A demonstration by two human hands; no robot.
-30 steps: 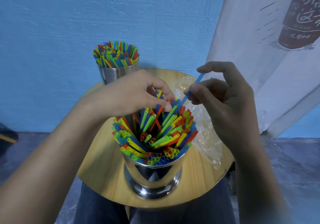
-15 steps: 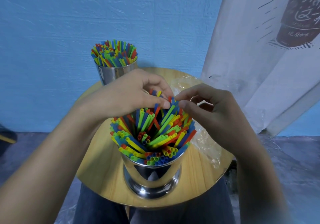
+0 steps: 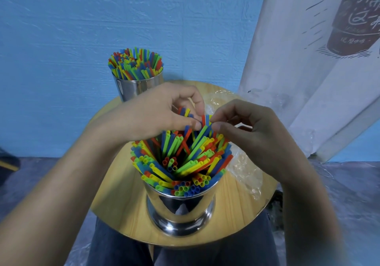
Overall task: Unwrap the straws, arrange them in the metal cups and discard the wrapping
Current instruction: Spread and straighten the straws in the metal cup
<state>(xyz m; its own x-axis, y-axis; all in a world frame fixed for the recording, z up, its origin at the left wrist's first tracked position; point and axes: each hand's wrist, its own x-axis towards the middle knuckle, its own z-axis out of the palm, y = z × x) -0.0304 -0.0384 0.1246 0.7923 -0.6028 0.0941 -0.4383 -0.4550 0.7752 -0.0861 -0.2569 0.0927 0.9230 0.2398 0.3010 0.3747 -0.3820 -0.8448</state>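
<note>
a round wooden table sits over the person's lap, in front of a blue wall. at 6 o'clock on the tabletop stands the near metal cup, packed with red, yellow, green and blue straws that fan outward from its rim. at 11 o'clock, well apart from it, stands the far metal cup, filled with its own bundle of the same colours, standing more upright. both hands meet over the 12 o'clock side of the near cup. the left hand comes in from 8 o'clock, its fingers curled over and its thumb pressed against the tips of a few straws there. the right hand comes in from 4 o'clock, its thumb and forefinger pinched together on straw tips just beside the left thumb, the other fingers loosely bent. the clear plastic wrapping lies crumpled on the table from 1 to 4 o'clock, partly behind the right hand. a white printed banner hangs at 2 o'clock beyond the table.
</note>
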